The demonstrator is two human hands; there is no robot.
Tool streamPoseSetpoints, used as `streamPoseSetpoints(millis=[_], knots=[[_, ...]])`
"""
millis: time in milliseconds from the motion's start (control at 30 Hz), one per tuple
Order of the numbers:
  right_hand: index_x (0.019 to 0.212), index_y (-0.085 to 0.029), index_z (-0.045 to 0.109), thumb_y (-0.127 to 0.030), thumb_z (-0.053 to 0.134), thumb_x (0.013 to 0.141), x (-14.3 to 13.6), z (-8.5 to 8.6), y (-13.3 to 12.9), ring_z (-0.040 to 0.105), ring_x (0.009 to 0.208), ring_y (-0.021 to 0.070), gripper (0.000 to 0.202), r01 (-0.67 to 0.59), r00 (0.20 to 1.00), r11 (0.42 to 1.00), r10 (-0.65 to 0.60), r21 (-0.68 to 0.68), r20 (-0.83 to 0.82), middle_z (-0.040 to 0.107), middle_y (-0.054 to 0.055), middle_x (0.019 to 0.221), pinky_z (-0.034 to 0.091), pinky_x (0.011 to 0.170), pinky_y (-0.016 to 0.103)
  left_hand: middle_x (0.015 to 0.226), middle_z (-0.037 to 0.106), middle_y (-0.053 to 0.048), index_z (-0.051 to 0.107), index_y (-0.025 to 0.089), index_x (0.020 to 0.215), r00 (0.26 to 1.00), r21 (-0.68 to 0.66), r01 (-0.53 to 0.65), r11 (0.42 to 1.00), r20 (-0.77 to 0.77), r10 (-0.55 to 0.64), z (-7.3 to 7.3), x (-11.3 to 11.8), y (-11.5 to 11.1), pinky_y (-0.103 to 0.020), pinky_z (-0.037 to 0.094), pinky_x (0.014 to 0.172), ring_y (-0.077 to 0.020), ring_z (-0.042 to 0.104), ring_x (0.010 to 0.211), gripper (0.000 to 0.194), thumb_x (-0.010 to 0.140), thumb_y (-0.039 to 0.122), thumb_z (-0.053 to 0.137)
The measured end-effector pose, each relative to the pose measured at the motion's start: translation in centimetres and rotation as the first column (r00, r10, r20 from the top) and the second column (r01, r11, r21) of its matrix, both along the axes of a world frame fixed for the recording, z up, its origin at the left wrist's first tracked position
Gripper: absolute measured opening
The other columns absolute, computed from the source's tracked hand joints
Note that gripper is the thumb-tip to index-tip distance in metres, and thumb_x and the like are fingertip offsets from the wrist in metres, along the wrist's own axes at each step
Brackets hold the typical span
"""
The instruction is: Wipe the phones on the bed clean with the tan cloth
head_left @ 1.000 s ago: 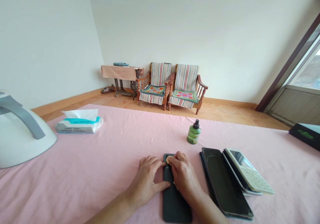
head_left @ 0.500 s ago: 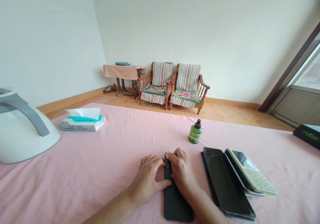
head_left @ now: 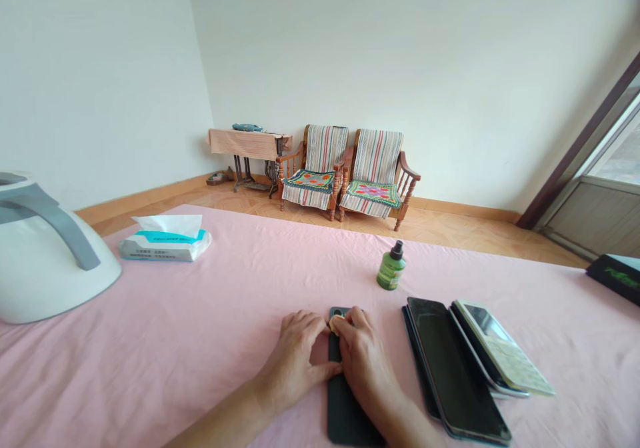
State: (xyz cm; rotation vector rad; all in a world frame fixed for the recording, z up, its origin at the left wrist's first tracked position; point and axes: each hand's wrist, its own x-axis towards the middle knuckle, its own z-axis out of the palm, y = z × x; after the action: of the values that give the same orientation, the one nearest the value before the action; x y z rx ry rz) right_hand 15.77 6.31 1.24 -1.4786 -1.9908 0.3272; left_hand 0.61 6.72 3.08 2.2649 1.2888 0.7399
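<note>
A dark smartphone lies face down on the pink cloth, its long side pointing away from me. My left hand steadies it, fingers at its upper left edge and thumb resting on the back. My right hand is closed around a small cream-coloured wad, which looks like a cloth or pad, pressed against the phone's back just below a camera lens. The right hand and forearm hide much of the phone's right side. A green spray bottle stands upright beyond my right hand.
To the right lie several phones, a large dark one and a pale one on top. A tissue pack and a white kettle-like appliance stand left. A black box sits far right. Two chairs are beyond the table.
My right hand has slid the cream wad slightly down and left from the phone's top, uncovering a camera lens. The left hand keeps its place on the phone.
</note>
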Motion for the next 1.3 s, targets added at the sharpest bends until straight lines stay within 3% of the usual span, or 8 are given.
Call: streamPoseSetpoints(millis=[100,300,600,700,933,1300], knots=[[0.081,-0.021,0.067,0.000,0.042,0.083,0.8,-0.2,-0.3,0.056,0.076,0.0156,0.033,0.004,1.000,1.000,-0.004,-0.010,0.008,0.057,0.004,0.083,0.042,0.066,0.022,0.098,0.064,-0.004,0.062,0.022,0.092,1.000,0.013,0.003,1.000,-0.001,-0.003,-0.1,-0.1,0.0,-0.038,0.039,0.086,-0.0268,0.055,0.097,0.036,0.065,0.035,0.082],[0.077,-0.017,0.066,-0.005,0.040,0.087,2.1,-0.3,1.1,0.055,0.069,0.0157,0.030,0.136,0.990,0.991,-0.136,0.010,0.032,0.053,0.004,0.077,0.040,0.063,0.024,0.101,0.064,-0.004,0.062,0.023,0.098,1.000,0.014,0.015,1.000,0.018,-0.015,-0.3,-0.1,-0.1,-0.040,0.037,0.088,-0.0270,0.054,0.099,0.040,0.064,0.030,0.083],[0.075,-0.019,0.068,-0.008,0.043,0.089,0.9,-0.7,2.8,0.056,0.074,0.0152,0.030,0.076,0.997,0.997,-0.076,0.018,0.021,0.055,0.003,0.076,0.041,0.066,0.022,0.102,0.064,-0.004,0.063,0.023,0.098,0.999,0.014,0.020,1.000,0.025,-0.020,-0.3,-0.1,0.1,-0.040,0.038,0.088,-0.0272,0.055,0.099,0.040,0.064,0.033,0.083],[0.084,-0.020,0.070,-0.008,0.042,0.089,1.7,-0.4,2.7,0.056,0.074,0.0155,0.031,0.076,0.996,0.997,-0.076,0.014,0.038,0.057,0.003,0.078,0.040,0.067,0.023,0.101,0.065,-0.004,0.063,0.023,0.096,0.999,0.019,0.024,1.000,0.028,-0.024,-0.3,-0.1,0.0,-0.040,0.038,0.088,-0.0273,0.055,0.099,0.041,0.062,0.032,0.084],[0.084,-0.023,0.070,-0.008,0.044,0.088,1.4,0.6,2.0,0.055,0.076,0.0165,0.030,0.084,0.989,0.996,-0.085,0.015,0.117,0.058,0.003,0.080,0.036,0.070,0.027,0.102,0.064,-0.004,0.063,0.023,0.097,0.999,0.010,0.027,1.000,0.036,-0.027,-0.3,-0.2,-0.1,-0.040,0.038,0.088,-0.0271,0.054,0.100,0.040,0.065,0.032,0.083],[0.088,-0.025,0.071,-0.008,0.045,0.089,1.1,0.7,2.0,0.054,0.079,0.0179,0.031,0.072,0.987,0.997,-0.073,0.011,0.143,0.058,0.004,0.083,0.036,0.072,0.028,0.105,0.064,-0.004,0.063,0.023,0.098,0.999,0.017,0.022,1.000,0.044,-0.022,-0.5,-0.2,0.1,-0.041,0.037,0.090,-0.0277,0.054,0.102,0.043,0.062,0.028,0.085]])
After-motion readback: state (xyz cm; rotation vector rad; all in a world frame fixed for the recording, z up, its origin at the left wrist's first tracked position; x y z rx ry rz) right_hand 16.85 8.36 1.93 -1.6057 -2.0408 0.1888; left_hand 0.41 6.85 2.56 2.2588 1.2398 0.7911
